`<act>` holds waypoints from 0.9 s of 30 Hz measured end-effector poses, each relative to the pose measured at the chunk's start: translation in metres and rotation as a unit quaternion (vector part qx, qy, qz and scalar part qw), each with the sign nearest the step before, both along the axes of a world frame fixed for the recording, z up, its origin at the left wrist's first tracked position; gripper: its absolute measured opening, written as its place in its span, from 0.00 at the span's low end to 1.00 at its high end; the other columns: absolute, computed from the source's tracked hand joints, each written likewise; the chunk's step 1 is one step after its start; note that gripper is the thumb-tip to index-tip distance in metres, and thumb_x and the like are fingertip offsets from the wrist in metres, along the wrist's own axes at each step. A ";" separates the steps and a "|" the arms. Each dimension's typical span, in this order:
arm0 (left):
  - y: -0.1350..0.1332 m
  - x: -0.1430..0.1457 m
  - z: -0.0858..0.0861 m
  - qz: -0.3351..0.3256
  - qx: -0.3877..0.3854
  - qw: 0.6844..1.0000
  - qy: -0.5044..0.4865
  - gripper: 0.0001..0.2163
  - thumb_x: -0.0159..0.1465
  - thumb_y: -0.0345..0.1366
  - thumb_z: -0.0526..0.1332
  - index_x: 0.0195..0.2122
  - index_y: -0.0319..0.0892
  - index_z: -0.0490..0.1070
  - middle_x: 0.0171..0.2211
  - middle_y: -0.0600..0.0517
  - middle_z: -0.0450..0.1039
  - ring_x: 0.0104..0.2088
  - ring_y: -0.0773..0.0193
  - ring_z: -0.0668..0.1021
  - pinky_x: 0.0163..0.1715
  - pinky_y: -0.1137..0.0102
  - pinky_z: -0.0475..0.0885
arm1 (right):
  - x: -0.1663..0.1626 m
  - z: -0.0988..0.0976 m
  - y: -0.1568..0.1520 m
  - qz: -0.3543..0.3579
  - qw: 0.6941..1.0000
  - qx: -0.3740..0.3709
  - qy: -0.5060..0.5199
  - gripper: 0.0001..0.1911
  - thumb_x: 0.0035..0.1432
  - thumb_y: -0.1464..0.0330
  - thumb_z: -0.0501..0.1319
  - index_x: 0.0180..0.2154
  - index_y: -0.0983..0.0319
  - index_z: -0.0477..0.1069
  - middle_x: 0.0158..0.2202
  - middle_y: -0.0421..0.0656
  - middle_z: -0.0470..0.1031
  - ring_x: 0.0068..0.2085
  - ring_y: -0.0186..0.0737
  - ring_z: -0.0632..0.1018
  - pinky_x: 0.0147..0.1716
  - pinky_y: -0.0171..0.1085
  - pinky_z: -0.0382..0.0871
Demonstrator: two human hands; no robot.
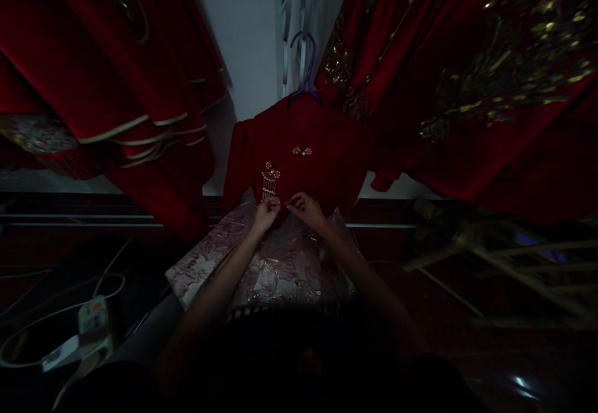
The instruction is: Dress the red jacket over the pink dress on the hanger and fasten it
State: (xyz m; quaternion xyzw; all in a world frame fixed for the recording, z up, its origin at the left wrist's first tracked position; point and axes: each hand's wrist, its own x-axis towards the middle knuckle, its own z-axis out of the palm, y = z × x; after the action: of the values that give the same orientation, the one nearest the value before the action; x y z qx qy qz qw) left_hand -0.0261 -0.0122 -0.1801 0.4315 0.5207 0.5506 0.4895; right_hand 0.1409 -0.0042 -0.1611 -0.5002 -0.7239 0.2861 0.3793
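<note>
A red jacket [322,132] hangs upright on a purple hanger [308,67] in front of me. Pearl-like beads trim a frog fastener [302,151] on its chest, and a beaded tassel ornament [270,179] hangs beside it. Low on the jacket's front, my left hand [267,213] is closed in a pinch, fingertips on a small beaded fastener piece. My right hand [306,209] pinches the facing piece, a small gap away. The dim light hides the fine detail between the fingertips. Below both wrists spreads a shiny pinkish brocade skirt [280,270].
Red garments with pale trim [116,76] hang at the left, and gold-sequined red garments [467,120] at the right. A power strip [93,322] with white cables lies lower left. A wooden frame-like piece [504,263] stands on the floor at right.
</note>
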 end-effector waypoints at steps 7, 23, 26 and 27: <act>-0.002 0.007 0.003 0.035 0.009 0.999 -0.008 0.07 0.50 0.34 0.63 0.30 0.39 0.69 0.26 0.53 0.72 0.26 0.70 0.73 0.26 0.75 0.67 | -0.004 0.006 -0.004 -0.010 0.999 0.042 0.029 0.10 0.51 0.61 0.63 0.30 0.61 0.67 0.27 0.38 0.72 0.27 0.31 0.72 0.28 0.30 0.66; 0.002 0.006 -0.008 0.013 0.101 0.995 0.018 0.14 0.48 0.28 0.65 0.36 0.40 0.68 0.32 0.53 0.71 0.31 0.71 0.74 0.36 0.72 0.70 | 0.009 0.023 -0.002 0.015 0.997 0.009 0.073 0.12 0.50 0.61 0.65 0.32 0.61 0.67 0.28 0.39 0.75 0.31 0.33 0.77 0.32 0.32 0.71; 0.004 0.007 -0.008 0.003 0.087 0.996 0.005 0.13 0.48 0.29 0.65 0.36 0.40 0.67 0.31 0.54 0.71 0.31 0.70 0.75 0.37 0.71 0.70 | 0.005 0.023 -0.004 0.022 0.998 0.025 0.057 0.09 0.53 0.64 0.63 0.35 0.60 0.68 0.30 0.39 0.76 0.32 0.33 0.78 0.34 0.32 0.72; 0.005 0.007 -0.008 -0.001 0.079 0.997 0.000 0.14 0.48 0.28 0.66 0.36 0.39 0.67 0.30 0.54 0.72 0.31 0.70 0.75 0.38 0.71 0.70 | 0.004 0.023 -0.004 0.027 0.998 0.031 0.048 0.08 0.53 0.65 0.62 0.36 0.60 0.69 0.31 0.39 0.76 0.33 0.33 0.78 0.34 0.31 0.72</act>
State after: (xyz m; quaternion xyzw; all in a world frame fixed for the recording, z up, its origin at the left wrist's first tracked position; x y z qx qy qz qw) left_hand -0.0191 -0.0069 -0.1879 0.4698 0.4751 0.5892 0.4543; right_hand 0.1447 -0.0086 -0.1379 -0.4540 -0.7266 0.2974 0.4212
